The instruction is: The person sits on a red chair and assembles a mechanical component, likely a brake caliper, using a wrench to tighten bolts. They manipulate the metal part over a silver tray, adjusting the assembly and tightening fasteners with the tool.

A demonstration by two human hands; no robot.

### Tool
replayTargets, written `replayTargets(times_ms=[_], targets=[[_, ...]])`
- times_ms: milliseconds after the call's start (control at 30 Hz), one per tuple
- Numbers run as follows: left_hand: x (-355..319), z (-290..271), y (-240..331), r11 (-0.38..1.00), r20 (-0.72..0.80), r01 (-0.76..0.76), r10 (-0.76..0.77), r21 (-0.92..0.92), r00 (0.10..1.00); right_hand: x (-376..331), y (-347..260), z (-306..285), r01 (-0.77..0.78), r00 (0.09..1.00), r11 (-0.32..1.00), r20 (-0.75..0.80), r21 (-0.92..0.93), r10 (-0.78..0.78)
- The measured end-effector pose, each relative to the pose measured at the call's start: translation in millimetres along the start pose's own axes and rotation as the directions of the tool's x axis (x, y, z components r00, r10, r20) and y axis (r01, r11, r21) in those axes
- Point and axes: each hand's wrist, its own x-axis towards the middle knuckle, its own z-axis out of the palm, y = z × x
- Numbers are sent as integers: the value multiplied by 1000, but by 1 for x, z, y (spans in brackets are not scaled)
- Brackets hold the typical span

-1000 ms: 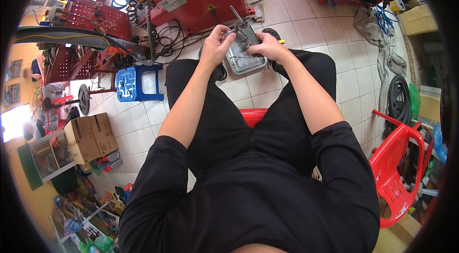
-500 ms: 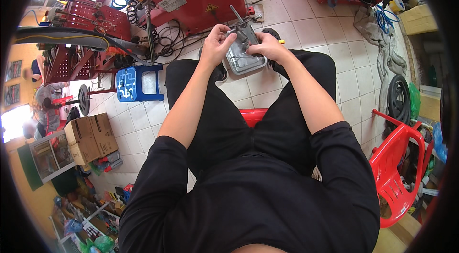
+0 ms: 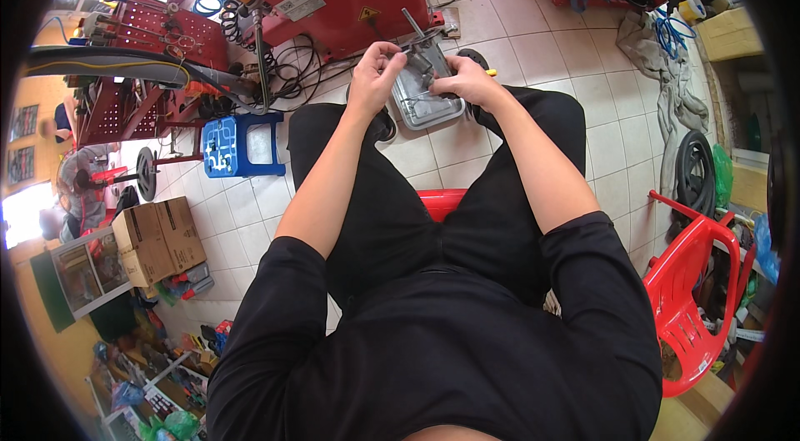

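Note:
Above a grey plastic tray (image 3: 432,117) on the floor between my feet, my right hand (image 3: 472,82) grips a dark metal part with a thin rod (image 3: 422,62) sticking up from it. The fingers wrap its right side, so much of the part is covered. My left hand (image 3: 372,84) is at the part's left side, fingers curled and thumb bent toward them. Whatever is pinched there is too small to make out. Smaller contents of the tray are hard to tell apart.
A red machine (image 3: 342,3) stands ahead, with black cables (image 3: 296,70) on the tiles beside it. To the left are a blue plastic stool (image 3: 229,147) and cardboard boxes (image 3: 158,241). A red plastic chair (image 3: 687,308) is on the right, near a black tyre (image 3: 694,170).
My left hand has shifted slightly left, away from the metal part, its fingers still curled. My right hand and the metal part have stayed in almost the same place.

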Motion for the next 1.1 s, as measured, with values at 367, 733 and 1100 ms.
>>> replayTargets(times_ms=[367,733,1100], targets=[[-1,-2,1,998,48,12,-15,65,999,-1,-2,2,-3,1000,1000,-13,1,3],[0,0,-3,997,-7,-9,8,-81,1000,-3,-3,3,-5,1000,1000,6,17,5],[2,3,-7,997,-46,-56,53,-58,998,1,1,2,-11,1000,1000,-3,14,11]])
